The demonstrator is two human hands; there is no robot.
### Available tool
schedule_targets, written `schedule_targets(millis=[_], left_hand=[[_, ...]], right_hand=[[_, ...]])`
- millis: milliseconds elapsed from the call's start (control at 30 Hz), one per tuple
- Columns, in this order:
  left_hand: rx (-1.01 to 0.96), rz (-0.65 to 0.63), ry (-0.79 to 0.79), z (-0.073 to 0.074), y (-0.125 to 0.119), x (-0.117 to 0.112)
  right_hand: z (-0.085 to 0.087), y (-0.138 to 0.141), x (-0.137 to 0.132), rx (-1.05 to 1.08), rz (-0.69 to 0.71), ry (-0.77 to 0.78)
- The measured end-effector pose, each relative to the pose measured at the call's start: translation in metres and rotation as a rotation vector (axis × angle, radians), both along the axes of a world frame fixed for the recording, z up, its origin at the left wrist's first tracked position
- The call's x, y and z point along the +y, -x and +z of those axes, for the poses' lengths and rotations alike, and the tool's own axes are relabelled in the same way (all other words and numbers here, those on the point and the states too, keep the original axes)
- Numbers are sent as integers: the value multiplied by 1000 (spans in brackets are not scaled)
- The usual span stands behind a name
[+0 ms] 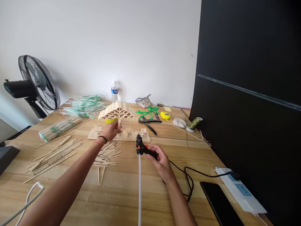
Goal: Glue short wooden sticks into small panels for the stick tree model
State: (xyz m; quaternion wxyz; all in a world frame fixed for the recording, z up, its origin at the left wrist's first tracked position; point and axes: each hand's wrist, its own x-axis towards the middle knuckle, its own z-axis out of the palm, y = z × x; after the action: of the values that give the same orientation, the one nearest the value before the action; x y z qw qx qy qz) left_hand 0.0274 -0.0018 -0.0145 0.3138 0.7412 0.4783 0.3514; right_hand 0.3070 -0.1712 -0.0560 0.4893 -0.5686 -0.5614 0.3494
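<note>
My right hand (162, 160) is wrapped round the handle of a black hot glue gun (140, 145), its nozzle pointing away from me. A long translucent glue stick (139, 188) trails from its back end. My left hand (112, 129) is closed at the post of a wooden stick model (117, 111) with a pitched, roof-like top; my fingers partly hide the post. Below it lies a flat base of sticks (143, 135) bearing small stick blocks. Whether the post touches the base, I cannot tell. Cut sticks (108, 153) lie scattered beneath my left wrist.
Bundled sticks (60, 128) and plastic wrappers (84, 105) lie left, near a fan (39, 83). Behind are a bottle (114, 91), pliers (150, 124) and a yellow tape measure (166, 116). Right are a thread spool (195, 124), a phone (221, 202), a power strip (242, 190) and a black cord (191, 182).
</note>
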Motion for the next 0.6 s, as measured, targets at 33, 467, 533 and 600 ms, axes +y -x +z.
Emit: schedule_targets(millis=[33,467,533,600], left_hand=[[-22,-8,17,0,-1,0],[-638,-67,267,-7,3,-1],[-746,-95,294,-7,0,0],[-835,-139,315,-4,-4,2]], right_hand=[[1,0,-1,-8,22,1],[2,11,-8,-293,189,-15],[10,15,-6,-348,139,-80],[23,25,1,-364,49,-164]])
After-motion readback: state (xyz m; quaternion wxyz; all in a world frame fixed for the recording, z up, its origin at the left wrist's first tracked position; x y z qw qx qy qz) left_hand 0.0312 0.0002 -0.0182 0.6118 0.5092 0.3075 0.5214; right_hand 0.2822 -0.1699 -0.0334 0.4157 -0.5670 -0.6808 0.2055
